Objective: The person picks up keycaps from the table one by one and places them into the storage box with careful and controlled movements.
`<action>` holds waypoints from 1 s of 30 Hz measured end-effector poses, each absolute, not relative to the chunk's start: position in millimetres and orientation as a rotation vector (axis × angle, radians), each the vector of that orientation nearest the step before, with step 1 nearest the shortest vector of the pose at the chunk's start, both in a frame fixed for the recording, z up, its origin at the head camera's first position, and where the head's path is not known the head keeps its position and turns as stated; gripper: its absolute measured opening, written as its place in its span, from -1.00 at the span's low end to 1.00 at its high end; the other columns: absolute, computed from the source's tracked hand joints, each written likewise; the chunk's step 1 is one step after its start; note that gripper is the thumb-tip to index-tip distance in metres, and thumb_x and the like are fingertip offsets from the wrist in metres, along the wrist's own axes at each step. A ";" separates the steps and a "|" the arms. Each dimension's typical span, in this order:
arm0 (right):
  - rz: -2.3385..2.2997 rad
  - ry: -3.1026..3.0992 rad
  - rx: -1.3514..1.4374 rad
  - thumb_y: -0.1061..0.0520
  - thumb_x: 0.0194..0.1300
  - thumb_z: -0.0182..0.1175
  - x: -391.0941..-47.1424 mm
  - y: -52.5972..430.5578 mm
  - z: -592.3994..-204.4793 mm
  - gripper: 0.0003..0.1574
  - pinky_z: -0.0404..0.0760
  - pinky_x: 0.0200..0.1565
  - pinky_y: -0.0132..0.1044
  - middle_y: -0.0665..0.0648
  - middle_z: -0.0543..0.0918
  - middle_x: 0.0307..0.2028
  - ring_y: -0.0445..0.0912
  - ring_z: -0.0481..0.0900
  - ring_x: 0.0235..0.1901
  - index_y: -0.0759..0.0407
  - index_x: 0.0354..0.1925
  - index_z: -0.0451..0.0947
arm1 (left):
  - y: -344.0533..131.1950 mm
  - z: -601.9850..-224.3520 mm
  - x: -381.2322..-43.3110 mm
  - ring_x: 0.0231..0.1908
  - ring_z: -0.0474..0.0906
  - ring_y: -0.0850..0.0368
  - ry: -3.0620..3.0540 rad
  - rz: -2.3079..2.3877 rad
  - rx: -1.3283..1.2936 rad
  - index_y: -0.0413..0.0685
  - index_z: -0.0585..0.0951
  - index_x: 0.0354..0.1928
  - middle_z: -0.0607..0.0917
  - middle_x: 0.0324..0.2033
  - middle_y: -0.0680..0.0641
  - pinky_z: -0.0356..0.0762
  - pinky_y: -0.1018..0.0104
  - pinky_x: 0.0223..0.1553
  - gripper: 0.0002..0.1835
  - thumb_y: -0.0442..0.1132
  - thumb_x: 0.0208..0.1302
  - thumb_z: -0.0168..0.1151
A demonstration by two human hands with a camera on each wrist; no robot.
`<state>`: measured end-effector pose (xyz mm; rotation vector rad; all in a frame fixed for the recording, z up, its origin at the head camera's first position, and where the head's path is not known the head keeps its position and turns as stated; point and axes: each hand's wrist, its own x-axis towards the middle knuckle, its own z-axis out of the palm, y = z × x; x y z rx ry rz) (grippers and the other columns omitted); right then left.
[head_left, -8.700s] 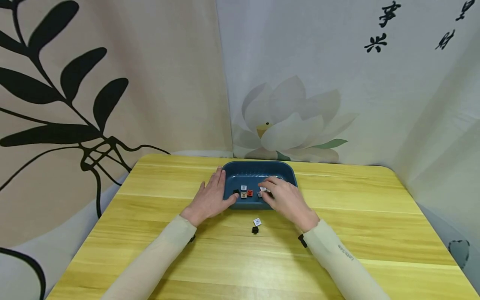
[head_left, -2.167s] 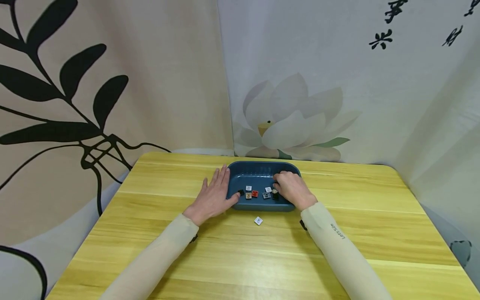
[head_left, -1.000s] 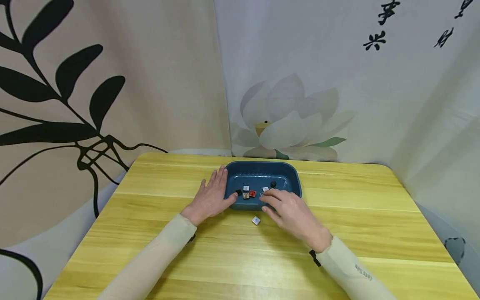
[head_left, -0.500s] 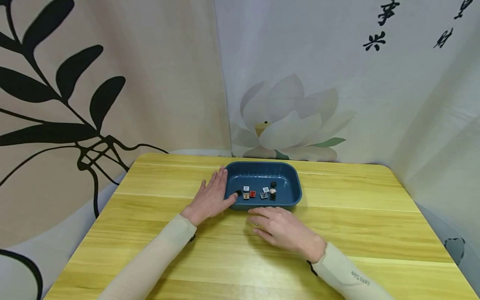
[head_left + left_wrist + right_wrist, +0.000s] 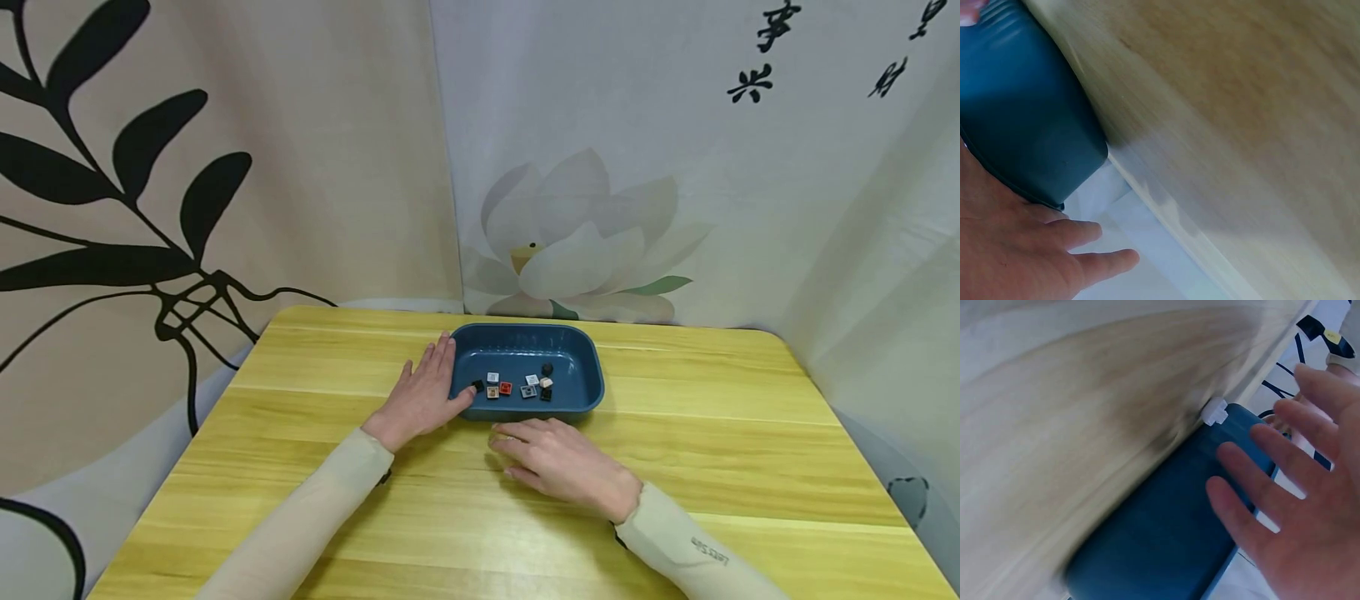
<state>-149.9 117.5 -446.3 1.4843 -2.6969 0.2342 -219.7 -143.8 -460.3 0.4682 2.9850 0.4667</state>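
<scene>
A blue tray (image 5: 573, 354) holds several small square pieces that look like keycaps, among them a red one (image 5: 506, 388), a white one (image 5: 492, 377) and a round-looking black one (image 5: 547, 368). My left hand (image 5: 422, 396) rests along the tray's left rim with straight fingers, its thumb at the front corner. My right hand (image 5: 558, 462) hovers just in front of the tray, fingers apart and slightly bent, holding nothing. In the right wrist view a small white piece (image 5: 1215, 411) lies on the table against the tray, clear of the fingertips; from the head the hand covers it.
The wooden table (image 5: 720, 417) extends to both sides and in front of the tray. Behind it hangs a printed curtain (image 5: 360, 167), close to the table's back edge. The tray stands near that edge.
The black piece once on the table is in the tray's right side. My right hand has come back from inside the tray to over the white piece in front. My left hand stays put.
</scene>
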 end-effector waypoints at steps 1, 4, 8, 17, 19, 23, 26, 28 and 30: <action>0.224 -2.709 1.478 -0.11 0.52 0.23 -149.9 117.0 -446.8 -0.50 0.58 0.22 -0.06 0.06 0.56 0.36 0.00 0.58 0.25 -0.01 0.31 0.60 | -143.8 -460.2 -219.7 0.60 -0.13 -0.23 2.984 0.467 0.468 -0.22 -0.14 0.65 -0.18 0.65 -0.17 -0.09 -0.38 0.48 0.03 0.30 0.48 0.00; 0.189 -2.735 1.453 -0.09 0.51 0.24 -150.2 115.5 -449.7 -0.53 0.59 0.21 -0.06 0.08 0.58 0.34 0.01 0.61 0.22 -0.01 0.28 0.61 | -144.0 -460.3 -219.8 0.60 -0.13 -0.24 2.985 0.465 0.469 -0.23 -0.13 0.65 -0.18 0.65 -0.17 -0.09 -0.38 0.48 0.03 0.30 0.48 0.00; 0.149 -2.750 1.410 -0.05 0.48 0.28 -151.7 113.7 -454.1 -0.58 0.61 0.17 -0.09 0.08 0.62 0.26 -0.01 0.65 0.15 -0.01 0.23 0.65 | -144.5 -460.4 -219.9 0.60 -0.12 -0.24 2.985 0.461 0.471 -0.22 -0.13 0.65 -0.19 0.65 -0.17 -0.08 -0.38 0.47 0.03 0.31 0.48 -0.01; 0.131 -2.733 1.390 0.06 0.48 0.29 -151.8 111.5 -456.1 -0.81 0.68 -0.02 -0.20 0.00 0.72 -0.03 -0.09 0.68 -0.08 0.01 -0.01 0.75 | -144.2 -459.6 -220.1 0.61 -0.14 -0.22 2.979 0.457 0.463 -0.21 -0.14 0.65 -0.21 0.65 -0.16 -0.08 -0.37 0.48 0.03 0.33 0.48 -0.02; 0.129 -2.739 1.386 0.08 0.47 0.29 -151.4 111.8 -456.0 -0.84 0.67 -0.05 -0.22 -0.02 0.71 -0.09 -0.11 0.67 -0.13 0.01 -0.05 0.75 | -144.0 -459.6 -220.1 0.61 -0.14 -0.22 2.981 0.462 0.464 -0.21 -0.14 0.65 -0.21 0.65 -0.16 -0.08 -0.37 0.48 0.03 0.32 0.48 -0.02; 0.130 -2.755 1.378 0.12 0.44 0.31 -150.3 112.5 -455.8 -0.88 0.66 -0.12 -0.28 -0.03 0.66 -0.18 -0.16 0.62 -0.23 0.01 -0.11 0.76 | -144.0 -459.6 -220.1 0.61 -0.13 -0.22 2.982 0.464 0.463 -0.21 -0.13 0.65 -0.21 0.65 -0.16 -0.09 -0.37 0.48 0.03 0.31 0.48 -0.01; 0.151 -2.785 1.365 0.15 0.42 0.33 -149.3 113.0 -455.5 -0.90 0.64 -0.17 -0.31 -0.04 0.62 -0.23 -0.18 0.58 -0.28 0.02 -0.13 0.76 | -144.1 -459.5 -220.0 0.61 -0.13 -0.22 2.980 0.463 0.462 -0.22 -0.13 0.65 -0.21 0.65 -0.16 -0.09 -0.37 0.48 0.03 0.31 0.48 -0.01; 0.167 -2.809 1.356 0.18 0.41 0.34 -148.9 113.3 -455.4 -0.90 0.63 -0.20 -0.32 -0.05 0.59 -0.25 -0.19 0.55 -0.30 0.03 -0.14 0.76 | -144.2 -459.5 -220.0 0.60 -0.13 -0.23 2.979 0.460 0.461 -0.22 -0.13 0.65 -0.21 0.65 -0.16 -0.09 -0.36 0.48 0.03 0.32 0.48 -0.02; 0.182 -2.829 1.346 0.20 0.40 0.34 -149.1 113.5 -455.5 -0.90 0.62 -0.22 -0.35 -0.05 0.58 -0.28 -0.20 0.53 -0.33 0.04 -0.14 0.75 | -144.3 -459.5 -219.9 0.60 -0.13 -0.23 2.978 0.456 0.460 -0.21 -0.13 0.65 -0.20 0.65 -0.16 -0.09 -0.36 0.48 0.03 0.33 0.47 -0.03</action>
